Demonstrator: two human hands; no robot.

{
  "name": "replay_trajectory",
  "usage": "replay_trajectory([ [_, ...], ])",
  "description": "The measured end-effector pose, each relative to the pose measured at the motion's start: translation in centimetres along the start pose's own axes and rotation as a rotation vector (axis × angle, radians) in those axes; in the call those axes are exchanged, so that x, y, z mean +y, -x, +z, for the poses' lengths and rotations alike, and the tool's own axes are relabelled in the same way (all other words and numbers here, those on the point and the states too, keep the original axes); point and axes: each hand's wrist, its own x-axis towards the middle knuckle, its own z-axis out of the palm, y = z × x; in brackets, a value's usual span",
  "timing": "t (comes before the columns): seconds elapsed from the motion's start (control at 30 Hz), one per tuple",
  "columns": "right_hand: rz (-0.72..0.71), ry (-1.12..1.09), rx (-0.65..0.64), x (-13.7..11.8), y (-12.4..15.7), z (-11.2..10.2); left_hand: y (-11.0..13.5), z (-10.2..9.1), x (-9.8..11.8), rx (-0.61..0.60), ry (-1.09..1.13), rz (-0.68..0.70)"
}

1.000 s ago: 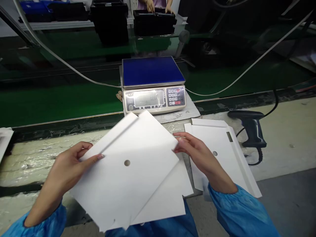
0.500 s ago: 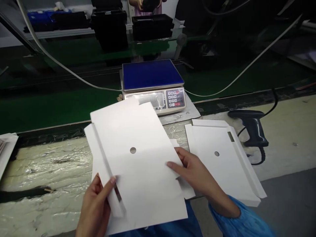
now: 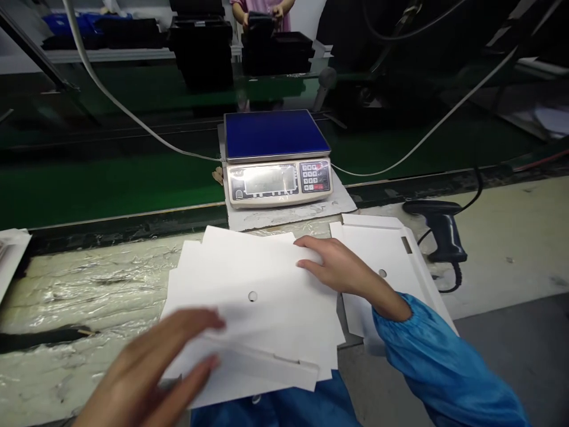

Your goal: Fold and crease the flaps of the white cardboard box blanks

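While gripping white die-cut sheet (image 3: 271, 270) by far-right edge with right hand (image 3: 338, 265), now spreading blurred left hand (image 3: 153, 359) half-open, visibly empty; keeping sheet before weighing scale (image 3: 279, 172), pointing slotted flap (image 3: 253, 360) nearside instead of left, running long axis roughly left-right.

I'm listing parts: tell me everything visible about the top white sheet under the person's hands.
The white sheet looks like thin card, with a round hole near its middle and a creased, slitted flap along its near side. It lies roughly flat over other white sheets, their edges fanned, nearer than the weighing scale. The right hand touches its far-right side; whether the blurred left hand touches it is unclear.
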Motion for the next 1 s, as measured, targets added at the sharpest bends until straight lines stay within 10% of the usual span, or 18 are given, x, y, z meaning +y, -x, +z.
replay_trajectory([
  [0.33,-0.059,0.048,-0.113,-0.3,1.6,1.0,-10.8,5.6,-8.3,-0.211,-0.316,0.02],
  [0.6,-0.108,0.085,-0.045,0.0,0.2,1.3,-11.6,4.9,-9.3,-0.343,-0.272,-0.245],
  [1.0,-0.087,0.264,-0.002,-1.3,-1.4,2.1,-10.1,6.4,-10.2,-0.145,-0.159,-0.368],
])
